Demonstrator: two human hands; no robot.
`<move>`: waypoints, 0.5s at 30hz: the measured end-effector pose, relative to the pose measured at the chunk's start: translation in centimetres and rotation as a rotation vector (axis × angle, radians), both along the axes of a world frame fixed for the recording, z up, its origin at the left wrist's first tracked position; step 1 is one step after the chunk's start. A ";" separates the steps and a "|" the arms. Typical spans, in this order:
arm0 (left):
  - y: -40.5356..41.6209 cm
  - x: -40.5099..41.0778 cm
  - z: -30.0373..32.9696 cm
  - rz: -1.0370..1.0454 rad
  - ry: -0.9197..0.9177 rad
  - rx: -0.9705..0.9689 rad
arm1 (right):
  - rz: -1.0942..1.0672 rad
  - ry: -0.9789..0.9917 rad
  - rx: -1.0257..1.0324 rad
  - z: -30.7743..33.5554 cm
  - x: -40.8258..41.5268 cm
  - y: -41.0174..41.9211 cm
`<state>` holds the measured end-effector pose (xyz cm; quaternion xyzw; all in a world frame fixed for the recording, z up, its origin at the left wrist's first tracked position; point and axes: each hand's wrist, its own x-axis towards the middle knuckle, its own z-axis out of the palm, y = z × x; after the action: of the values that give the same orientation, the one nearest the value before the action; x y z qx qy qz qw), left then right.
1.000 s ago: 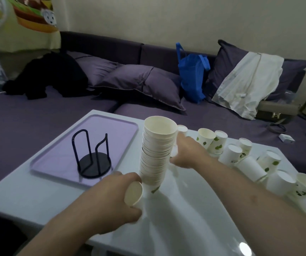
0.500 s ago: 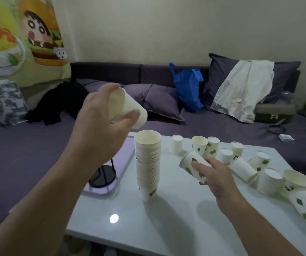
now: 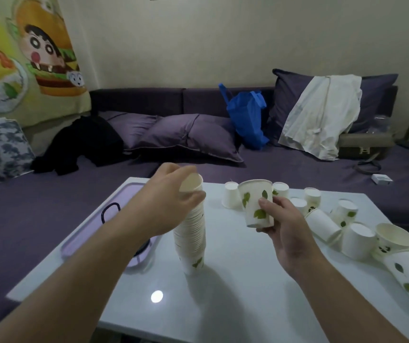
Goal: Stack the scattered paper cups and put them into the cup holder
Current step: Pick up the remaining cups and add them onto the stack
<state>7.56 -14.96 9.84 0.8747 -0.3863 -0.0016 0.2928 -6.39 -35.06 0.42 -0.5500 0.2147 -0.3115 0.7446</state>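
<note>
Cup stack (image 3: pixel 190 233) top cup in left hand (image 3: pixel 171 199) grip; right hand (image 3: pixel 282 219) grips upright leaf-print cup (image 3: pixel 257 204).

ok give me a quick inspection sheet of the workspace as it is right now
surface: white table, glossy, with a light glare spot near its front.
job's things: tall cup stack stands upright mid-table; loose cups upright, upturned and on their sides at the right; black wire cup holder on the purple tray, mostly hidden by the left arm.
clutter: nothing seen on the table beyond these.
grippers: left hand grips the stack's top cup; right hand holds a leaf-print cup upright.
cables: nothing seen.
surroundings: purple sofa with pillows, blue bag, white garment, cartoon wall cloth.
</note>
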 end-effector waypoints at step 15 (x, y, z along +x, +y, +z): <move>0.5 0.0 -4.3 0.057 0.295 -0.316 | 0.025 -0.150 -0.531 7.4 4.5 4.6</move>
<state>7.55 -14.45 5.58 0.8188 -0.3098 -0.0607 0.4794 -1.85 -30.46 7.85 -0.7040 0.0629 -0.3875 0.5919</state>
